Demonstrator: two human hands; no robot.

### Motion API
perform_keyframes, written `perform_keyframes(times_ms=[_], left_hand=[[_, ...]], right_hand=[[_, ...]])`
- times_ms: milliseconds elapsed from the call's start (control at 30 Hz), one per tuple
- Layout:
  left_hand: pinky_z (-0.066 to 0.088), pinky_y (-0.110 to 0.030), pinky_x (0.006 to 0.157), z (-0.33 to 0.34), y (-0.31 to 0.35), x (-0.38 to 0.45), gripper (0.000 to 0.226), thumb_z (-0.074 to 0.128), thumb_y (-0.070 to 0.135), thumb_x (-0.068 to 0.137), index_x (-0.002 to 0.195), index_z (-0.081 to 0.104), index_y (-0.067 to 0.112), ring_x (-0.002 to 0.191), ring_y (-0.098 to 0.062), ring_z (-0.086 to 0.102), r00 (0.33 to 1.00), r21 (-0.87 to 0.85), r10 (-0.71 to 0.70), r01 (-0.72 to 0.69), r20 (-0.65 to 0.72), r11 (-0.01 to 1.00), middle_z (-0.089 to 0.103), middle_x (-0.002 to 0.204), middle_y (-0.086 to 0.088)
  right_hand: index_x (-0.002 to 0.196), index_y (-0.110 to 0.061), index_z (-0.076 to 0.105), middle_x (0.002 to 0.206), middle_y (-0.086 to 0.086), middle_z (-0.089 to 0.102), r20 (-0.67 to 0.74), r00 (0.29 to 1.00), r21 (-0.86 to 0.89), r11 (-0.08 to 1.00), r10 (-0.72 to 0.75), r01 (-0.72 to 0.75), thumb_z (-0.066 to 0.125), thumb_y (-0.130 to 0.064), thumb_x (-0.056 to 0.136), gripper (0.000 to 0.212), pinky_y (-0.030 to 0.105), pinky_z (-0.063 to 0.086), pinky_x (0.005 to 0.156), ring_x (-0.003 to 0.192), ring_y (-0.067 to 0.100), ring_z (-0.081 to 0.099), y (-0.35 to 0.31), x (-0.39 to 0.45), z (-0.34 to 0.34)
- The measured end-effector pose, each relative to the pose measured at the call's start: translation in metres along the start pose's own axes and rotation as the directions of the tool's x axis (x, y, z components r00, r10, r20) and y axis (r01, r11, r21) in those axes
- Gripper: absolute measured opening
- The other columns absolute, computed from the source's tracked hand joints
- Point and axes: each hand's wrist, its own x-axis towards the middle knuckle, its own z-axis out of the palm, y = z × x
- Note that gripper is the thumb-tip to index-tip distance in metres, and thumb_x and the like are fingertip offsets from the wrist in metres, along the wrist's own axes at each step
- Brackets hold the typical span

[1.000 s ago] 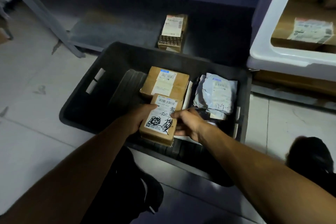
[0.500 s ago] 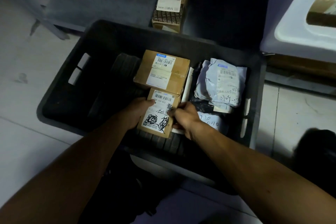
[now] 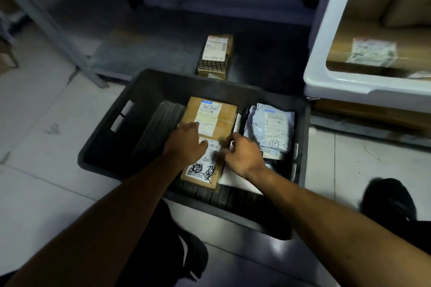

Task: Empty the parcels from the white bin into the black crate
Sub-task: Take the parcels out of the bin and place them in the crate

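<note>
Both hands are working inside the black crate: the left hand is lying with loosely bent fingers across the top of a small scribbled box, while the right hand is curling its fingers at that box's right edge (blur hides whether they are gripping). Just beyond the knuckles is lying a larger cardboard box, right of them a grey mailer bag. Farther right is standing the white bin, parcels inside.
</note>
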Motion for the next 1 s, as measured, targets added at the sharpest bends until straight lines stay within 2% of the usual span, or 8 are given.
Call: perform_keyframes(times_ms=[33,100,200,300,433,667,833,1000], left_hand=[[0.035,-0.051,0.115,-0.007,0.004,-0.007,0.065,0.061,0.042,0.093,0.148,0.04,0.015,0.146,-0.034,0.032,0.998,0.095,0.065,-0.062,-0.028,0.994,0.043,0.154,-0.009],[0.017,-0.056,0.12,-0.02,0.015,-0.019,0.081,0.058,0.05,0.092,0.158,0.021,0.02,0.154,-0.034,0.006,0.992,0.224,0.124,-0.115,-0.024,0.968,0.015,0.167,-0.007],[0.012,-0.057,0.122,-0.039,0.035,-0.035,0.089,0.057,0.055,0.091,0.16,0.011,0.023,0.155,-0.034,-0.003,0.988,0.28,0.15,-0.133,-0.039,0.951,0.0,0.169,-0.007],[0.01,-0.053,0.123,-0.058,0.06,-0.05,0.095,0.059,0.053,0.091,0.161,0.003,0.024,0.156,-0.029,-0.005,0.98,0.297,0.189,-0.164,-0.058,0.941,-0.005,0.169,-0.006],[0.009,-0.046,0.125,-0.076,0.098,-0.067,0.094,0.058,0.047,0.093,0.161,-0.001,0.021,0.156,-0.023,-0.003,0.962,0.287,0.254,-0.216,-0.102,0.933,-0.004,0.169,-0.004],[0.01,-0.04,0.126,-0.089,0.176,-0.086,0.08,0.052,0.044,0.097,0.161,0.009,0.019,0.156,-0.021,0.003,0.905,0.292,0.401,-0.349,-0.14,0.89,0.002,0.169,-0.005],[0.01,-0.037,0.124,-0.08,0.239,-0.09,0.072,0.051,0.036,0.099,0.159,0.017,0.016,0.156,-0.022,0.009,0.841,0.284,0.516,-0.461,-0.161,0.841,0.011,0.169,-0.006],[0.015,-0.037,0.124,-0.074,0.291,-0.074,0.071,0.052,0.035,0.098,0.158,0.02,0.015,0.154,-0.023,0.015,0.783,0.276,0.588,-0.531,-0.2,0.801,0.019,0.166,-0.008]], right_hand=[[0.123,-0.016,0.06,0.115,0.008,0.062,-0.027,0.996,-0.116,0.99,-0.085,0.081,0.063,-0.03,0.093,0.033,0.032,0.046,0.088,0.11,0.028,0.056,-0.003,-0.006,-0.009],[0.14,-0.018,0.05,0.137,0.013,0.052,-0.037,0.981,-0.326,0.93,-0.19,0.168,0.059,-0.037,0.093,0.052,0.037,0.039,0.108,0.131,0.032,0.042,-0.006,-0.019,-0.028],[0.153,-0.024,0.033,0.157,0.015,0.032,-0.052,0.96,-0.524,0.826,-0.276,0.209,0.055,-0.048,0.091,0.071,0.044,0.023,0.121,0.146,0.036,0.024,-0.009,-0.038,-0.058],[0.159,-0.026,0.023,0.166,0.015,0.017,-0.076,0.947,-0.57,0.793,-0.311,0.215,0.053,-0.049,0.093,0.076,0.048,0.014,0.125,0.154,0.036,0.01,-0.009,-0.06,-0.089],[0.159,-0.026,0.026,0.167,0.013,0.017,-0.2,0.916,-0.556,0.81,-0.346,0.185,0.053,-0.045,0.095,0.072,0.044,0.012,0.127,0.156,0.033,0.007,-0.004,-0.088,-0.127],[0.152,-0.023,0.036,0.157,0.013,0.035,-0.357,0.862,-0.571,0.814,-0.359,0.102,0.054,-0.046,0.092,0.067,0.043,0.025,0.122,0.148,0.034,0.024,0.024,-0.12,-0.189],[0.155,-0.023,0.03,0.165,0.014,0.024,-0.414,0.864,-0.531,0.847,-0.287,0.027,0.053,-0.047,0.096,0.068,0.043,0.015,0.126,0.154,0.033,0.013,0.057,-0.133,-0.228],[0.151,-0.024,0.035,0.156,0.009,0.034,-0.494,0.83,-0.517,0.855,-0.259,-0.041,0.057,-0.046,0.095,0.064,0.041,0.027,0.12,0.146,0.027,0.025,0.087,-0.132,-0.265]])
